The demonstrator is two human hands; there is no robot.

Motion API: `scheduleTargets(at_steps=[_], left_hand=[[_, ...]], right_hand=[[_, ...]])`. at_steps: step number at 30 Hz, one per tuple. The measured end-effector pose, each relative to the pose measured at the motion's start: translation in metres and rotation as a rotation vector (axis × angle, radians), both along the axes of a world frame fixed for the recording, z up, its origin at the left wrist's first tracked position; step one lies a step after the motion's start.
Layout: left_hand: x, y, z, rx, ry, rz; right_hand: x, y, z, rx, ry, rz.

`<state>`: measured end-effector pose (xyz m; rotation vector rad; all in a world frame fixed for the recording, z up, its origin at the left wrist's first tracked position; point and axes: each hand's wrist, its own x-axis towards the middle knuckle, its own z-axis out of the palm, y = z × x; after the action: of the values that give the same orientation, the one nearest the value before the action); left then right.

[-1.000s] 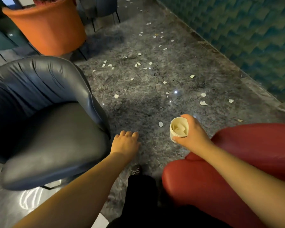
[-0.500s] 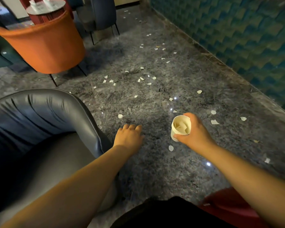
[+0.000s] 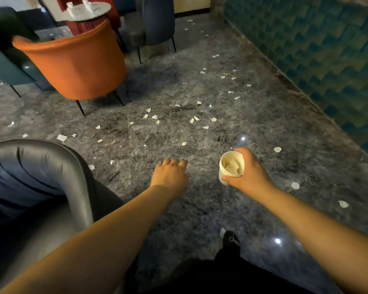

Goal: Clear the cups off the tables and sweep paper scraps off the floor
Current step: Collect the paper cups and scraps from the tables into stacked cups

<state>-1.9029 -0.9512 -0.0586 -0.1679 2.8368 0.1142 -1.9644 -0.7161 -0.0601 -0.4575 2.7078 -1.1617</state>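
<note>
Grey veined polished stone floor [image 3: 253, 209] runs beneath and ahead of both your hands, bounded well off to the side of your right hand by a teal wall of raised scale-pattern tiles [image 3: 327, 60]. Beside your left forearm sits a dark grey leather tub armchair [image 3: 36, 177]. Farther ahead of your left hand stands an orange upholstered tub chair on thin black legs [image 3: 77, 66]; beyond it, a small round grey-topped table [image 3: 98, 12] bears two white cups [image 3: 69, 6], blurred. Torn white paper scraps [image 3: 155, 117] lie scattered over the floor ahead of both hands, a few more out past your right hand. Your left hand [image 3: 170, 174] is held out palm down, fingers straight and relaxed, holding nothing. Your right hand [image 3: 248, 174] grips a white paper cup stack [image 3: 231, 166] round its side, rim up, paper pieces inside. Hands are apart, cup between them.
</note>
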Motion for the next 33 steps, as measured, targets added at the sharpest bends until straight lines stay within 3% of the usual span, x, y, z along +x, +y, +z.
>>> scheduleTargets(at_steps=[7, 12, 33], left_hand=[[-0.101, 0.003, 0.009, 0.035, 0.020, 0.138], [-0.142, -0.018, 0.005, 0.025, -0.011, 0.188], [-0.386, -0.237, 0.013, 0.043, 0.036, 0.251]], right_hand=[[-0.135, -0.004, 0.014, 0.035, 0.019, 0.105], [-0.189, -0.029, 0.010, 0.043, -0.001, 0.153], [-0.432, -0.242, 0.014, 0.012, -0.007, 0.167]])
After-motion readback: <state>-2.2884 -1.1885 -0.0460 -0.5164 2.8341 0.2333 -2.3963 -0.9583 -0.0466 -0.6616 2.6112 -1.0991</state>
